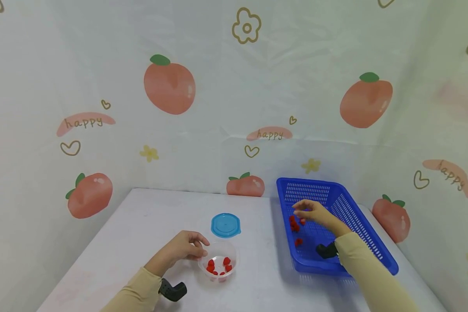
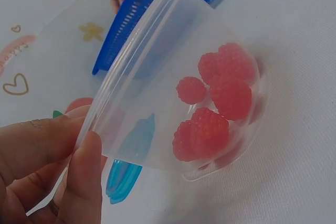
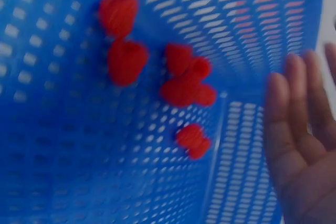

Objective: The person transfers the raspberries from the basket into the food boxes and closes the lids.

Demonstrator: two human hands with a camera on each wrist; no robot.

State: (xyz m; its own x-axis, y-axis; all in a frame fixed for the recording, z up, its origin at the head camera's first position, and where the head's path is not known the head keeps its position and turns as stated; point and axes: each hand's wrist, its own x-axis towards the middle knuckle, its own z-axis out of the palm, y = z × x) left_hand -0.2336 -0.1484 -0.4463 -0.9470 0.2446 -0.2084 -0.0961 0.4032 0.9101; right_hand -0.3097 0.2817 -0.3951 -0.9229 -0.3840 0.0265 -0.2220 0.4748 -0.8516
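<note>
My left hand (image 1: 188, 247) pinches the rim of a small clear plastic cup (image 1: 219, 261) on the white table; the thumb (image 2: 84, 182) presses the cup's wall (image 2: 152, 93). Several red raspberries (image 2: 218, 100) lie in the cup. My right hand (image 1: 313, 212) hovers inside a blue perforated basket (image 1: 359, 225) with relaxed, straight fingers (image 3: 294, 114) and holds nothing. Several loose raspberries (image 3: 181, 80) lie on the basket's floor (image 3: 79, 171), just left of the hand, also visible as raspberries (image 1: 295, 224) in the head view.
A blue round lid (image 1: 225, 225) lies flat on the table (image 1: 140, 225) just behind the cup. A fruit-patterned backdrop (image 1: 234, 86) rises close behind and beside the table. Black wrist camera mounts (image 1: 173, 290) sit on both forearms.
</note>
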